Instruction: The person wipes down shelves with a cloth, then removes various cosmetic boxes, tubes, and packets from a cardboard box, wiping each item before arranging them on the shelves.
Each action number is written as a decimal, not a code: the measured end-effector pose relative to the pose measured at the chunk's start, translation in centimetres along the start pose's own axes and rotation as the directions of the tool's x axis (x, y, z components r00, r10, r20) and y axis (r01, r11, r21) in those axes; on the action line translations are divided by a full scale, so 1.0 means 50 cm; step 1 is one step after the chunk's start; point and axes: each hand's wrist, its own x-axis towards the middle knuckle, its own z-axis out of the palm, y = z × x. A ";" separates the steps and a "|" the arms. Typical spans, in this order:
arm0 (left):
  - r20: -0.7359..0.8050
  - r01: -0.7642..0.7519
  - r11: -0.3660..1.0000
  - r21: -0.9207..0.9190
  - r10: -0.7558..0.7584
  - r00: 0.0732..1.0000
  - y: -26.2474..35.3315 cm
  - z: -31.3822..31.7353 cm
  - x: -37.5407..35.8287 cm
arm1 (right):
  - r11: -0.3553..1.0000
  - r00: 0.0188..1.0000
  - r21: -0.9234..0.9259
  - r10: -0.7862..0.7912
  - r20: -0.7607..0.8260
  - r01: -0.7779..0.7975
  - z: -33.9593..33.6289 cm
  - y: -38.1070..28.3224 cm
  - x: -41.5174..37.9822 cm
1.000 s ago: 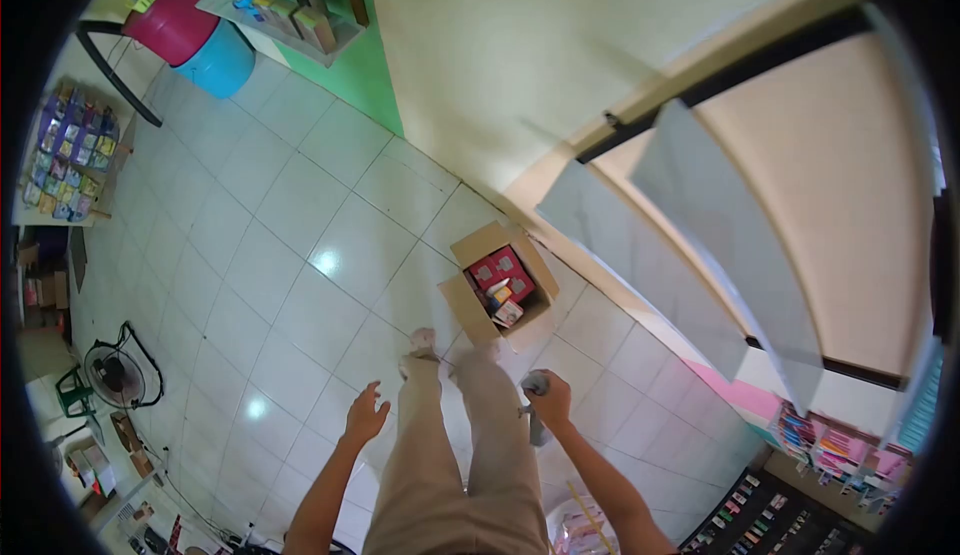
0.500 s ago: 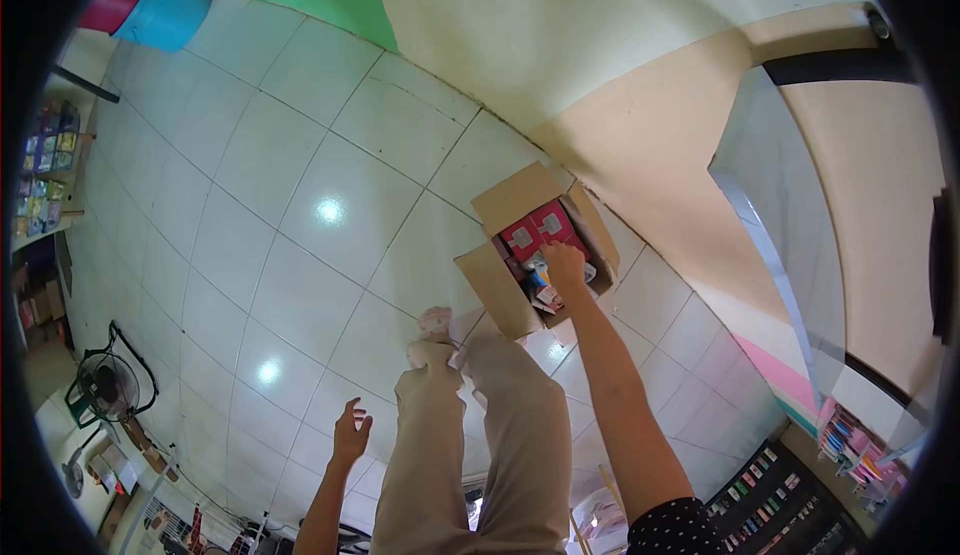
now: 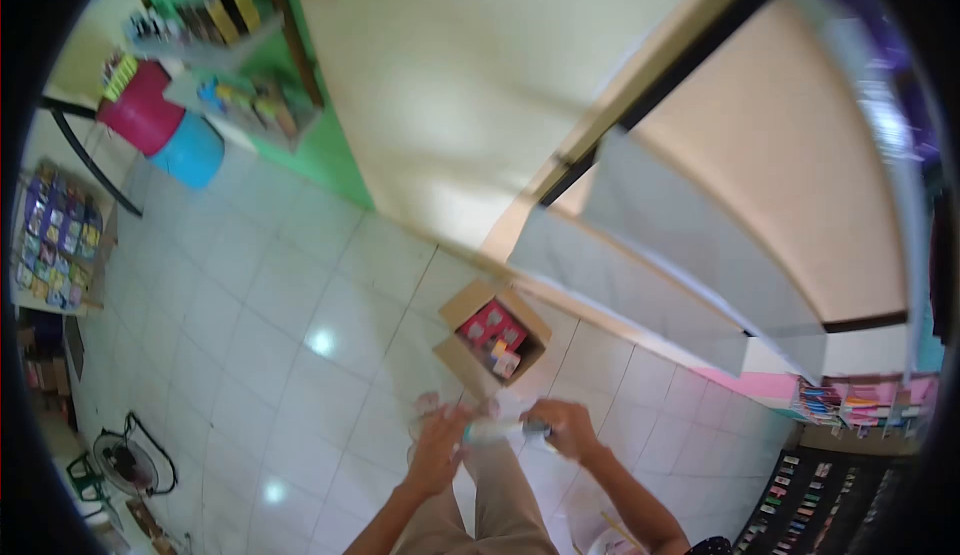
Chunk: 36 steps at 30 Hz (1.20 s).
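Note:
In front of my legs, both hands are closed on a slim white tube-like item point(image 3: 497, 431). Motion blur hides its exact kind; one end looks teal, the other dark. My left hand point(image 3: 437, 447) grips the teal end, and my right hand point(image 3: 566, 429) has its fingers round the dark end. Just beyond them on the tiled floor stands an open cardboard box point(image 3: 457, 365), flaps spread. Inside it lie red packages point(image 3: 493, 325) and some smaller white and orange packs point(image 3: 505, 360).
White wall shelves point(image 3: 690, 225) stick out at the right, beyond the box. A rack of small items point(image 3: 800, 500) stands lower right. Blue and red tubs point(image 3: 188, 153) sit at the far left under green-backed shelves point(image 3: 240, 105). A black fan point(image 3: 128, 460) stands lower left.
My right hand has come out of the box, and the white tube-like item is now held between both hands. My left hand has risen to meet it. The view has tilted upward.

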 end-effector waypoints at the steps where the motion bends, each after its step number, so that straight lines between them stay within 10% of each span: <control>1: 0.064 -0.093 0.994 -0.051 0.096 0.993 0.048 -0.013 0.011 | 0.990 1.000 0.138 0.005 -0.025 -0.002 -0.036 -0.046 -0.022; 4: 0.180 -0.153 0.964 -0.217 0.194 0.964 0.163 -0.026 -0.017 | 0.946 0.994 0.325 0.044 -0.097 -0.010 -0.128 -0.152 -0.082; 7: 0.368 0.127 0.890 -0.438 0.048 0.929 0.264 -0.042 -0.028 | 0.835 0.946 0.549 0.158 -0.283 0.025 -0.153 -0.190 -0.132; 9: 0.019 -0.070 0.899 -0.433 0.087 0.996 0.308 -0.024 -0.028 | 0.688 0.881 0.724 0.311 -0.355 0.049 -0.162 -0.223 -0.155; 11: 0.031 0.042 0.971 -0.234 -0.036 0.999 0.357 -0.033 -0.017 | 0.476 0.685 0.872 0.597 -0.416 0.115 -0.174 -0.284 -0.153; 15: -0.216 -0.073 0.729 -0.681 -0.105 0.971 0.425 0.020 0.023 | 0.995 0.667 0.100 0.059 -0.743 0.023 -0.226 -0.398 -0.191; 19: 0.011 -0.024 0.754 -0.657 0.041 0.999 0.521 -0.028 0.062 | 0.999 0.599 -0.007 -0.038 -0.800 0.054 -0.244 -0.336 -0.221; 21: 0.078 0.006 0.711 -0.703 0.068 0.995 0.540 -0.013 0.105 | 0.944 0.349 0.228 0.135 -0.927 0.240 -0.245 -0.279 -0.239; 24: 0.025 -0.110 0.591 -0.799 0.216 0.976 0.600 0.010 0.205 | 0.838 0.442 0.535 0.443 -0.780 0.103 -0.282 -0.226 -0.272; 36: -0.030 -0.205 0.522 -0.828 0.324 0.946 0.682 0.150 0.559 | 0.659 0.302 0.751 0.709 -0.637 0.037 -0.221 -0.142 -0.382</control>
